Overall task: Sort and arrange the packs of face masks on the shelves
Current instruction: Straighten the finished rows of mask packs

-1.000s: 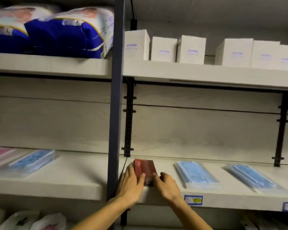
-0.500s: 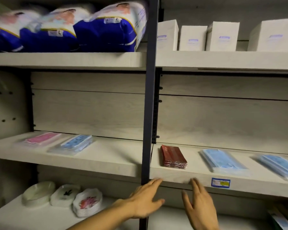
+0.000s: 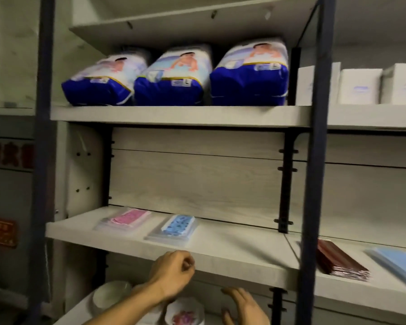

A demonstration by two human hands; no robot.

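Little can be read here. The three blue-and-white plastic diaper packs, on the shelf well above the loosely curled left hand, each carry a small white label with a single letter "L" (clearest on the middle and right-hand packs; the rest of their print is blurred). Far out to the left of that hand, a red wall plaque with gold characters and a strip of large red characters above it are too blurred to make out. The white cardboard boxes, up and to the right of the open right hand, bear small purple marks that cannot be read.
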